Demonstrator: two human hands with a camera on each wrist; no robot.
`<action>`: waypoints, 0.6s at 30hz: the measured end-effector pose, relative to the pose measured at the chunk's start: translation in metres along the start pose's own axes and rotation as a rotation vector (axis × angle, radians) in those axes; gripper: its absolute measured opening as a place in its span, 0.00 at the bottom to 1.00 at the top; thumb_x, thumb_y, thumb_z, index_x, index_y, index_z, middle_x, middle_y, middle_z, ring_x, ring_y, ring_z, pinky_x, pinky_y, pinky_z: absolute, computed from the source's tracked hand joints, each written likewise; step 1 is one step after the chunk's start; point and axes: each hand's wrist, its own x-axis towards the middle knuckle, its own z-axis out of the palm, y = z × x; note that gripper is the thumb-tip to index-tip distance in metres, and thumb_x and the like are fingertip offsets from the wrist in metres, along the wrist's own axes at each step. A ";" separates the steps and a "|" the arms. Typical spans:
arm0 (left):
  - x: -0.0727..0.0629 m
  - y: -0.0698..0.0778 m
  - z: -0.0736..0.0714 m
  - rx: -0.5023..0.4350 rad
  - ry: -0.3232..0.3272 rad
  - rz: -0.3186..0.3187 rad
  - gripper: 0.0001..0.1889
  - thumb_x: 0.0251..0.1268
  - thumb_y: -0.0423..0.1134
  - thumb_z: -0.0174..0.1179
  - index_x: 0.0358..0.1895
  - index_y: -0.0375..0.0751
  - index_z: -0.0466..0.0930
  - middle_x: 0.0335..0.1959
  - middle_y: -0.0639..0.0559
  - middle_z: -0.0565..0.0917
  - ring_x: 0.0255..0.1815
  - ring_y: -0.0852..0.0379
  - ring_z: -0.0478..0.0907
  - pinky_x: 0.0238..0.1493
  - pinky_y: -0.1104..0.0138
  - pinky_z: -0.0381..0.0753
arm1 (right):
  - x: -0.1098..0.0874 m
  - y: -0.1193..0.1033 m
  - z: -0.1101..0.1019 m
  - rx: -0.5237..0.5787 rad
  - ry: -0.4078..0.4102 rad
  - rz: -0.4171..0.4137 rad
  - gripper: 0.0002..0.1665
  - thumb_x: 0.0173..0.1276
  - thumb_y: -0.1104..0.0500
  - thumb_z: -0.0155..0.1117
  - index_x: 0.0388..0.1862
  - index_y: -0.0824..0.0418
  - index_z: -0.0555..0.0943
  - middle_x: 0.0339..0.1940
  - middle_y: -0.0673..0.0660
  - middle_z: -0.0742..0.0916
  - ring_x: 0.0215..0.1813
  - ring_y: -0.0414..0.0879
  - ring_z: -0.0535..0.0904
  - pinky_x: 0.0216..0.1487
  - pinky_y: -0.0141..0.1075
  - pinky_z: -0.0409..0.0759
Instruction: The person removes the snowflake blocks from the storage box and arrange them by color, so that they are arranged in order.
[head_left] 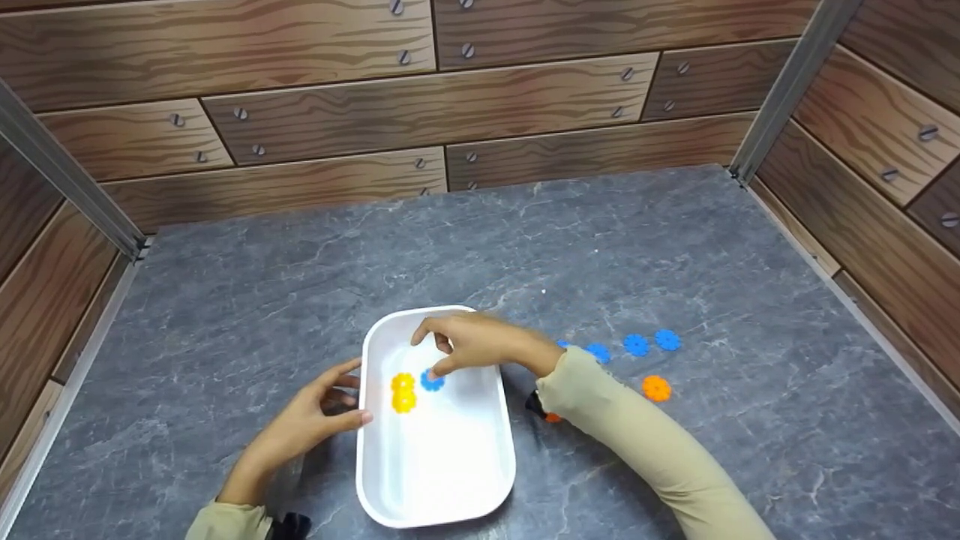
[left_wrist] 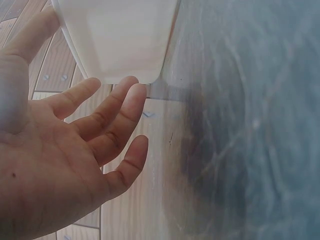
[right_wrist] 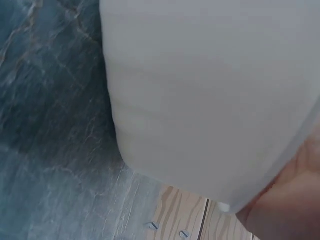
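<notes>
A white rectangular tray (head_left: 450,487) stands on the dark marbled table. Inside it, two yellow flower-shaped discs (head_left: 403,401) lie touching or overlapping, with a blue flower-shaped disc (head_left: 433,383) to their right. My right hand (head_left: 476,341) reaches over the tray's right rim. Its thumb tip is over the blue disc, while the index finger is spread away from it. At the tray's left side, my left hand (head_left: 304,416) rests its thumb on the rim, its other fingers loosely bent by the outer wall (left_wrist: 120,40). The right wrist view hides the right fingers behind the tray wall (right_wrist: 200,100).
Right of the tray lie several blue flower-shaped discs (head_left: 636,345) in a row, one partly behind the right wrist. An orange disc (head_left: 656,388) sits nearer, and another orange disc (head_left: 553,418) is mostly hidden under the right forearm. Wood-patterned walls (head_left: 450,112) enclose the table.
</notes>
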 end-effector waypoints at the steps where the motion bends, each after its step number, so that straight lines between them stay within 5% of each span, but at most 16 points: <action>1: 0.000 0.000 0.000 0.002 0.002 0.000 0.42 0.59 0.45 0.67 0.74 0.38 0.57 0.61 0.35 0.73 0.49 0.51 0.75 0.51 0.61 0.75 | 0.001 0.000 0.001 -0.024 -0.005 0.006 0.29 0.63 0.50 0.69 0.61 0.54 0.76 0.25 0.46 0.74 0.25 0.38 0.65 0.30 0.30 0.65; 18: 0.001 -0.001 0.001 0.006 0.015 0.003 0.42 0.58 0.44 0.68 0.73 0.38 0.58 0.59 0.36 0.74 0.48 0.51 0.75 0.52 0.60 0.75 | 0.013 0.001 0.014 -0.318 -0.094 0.052 0.27 0.58 0.44 0.72 0.58 0.44 0.79 0.31 0.45 0.81 0.31 0.38 0.74 0.31 0.30 0.69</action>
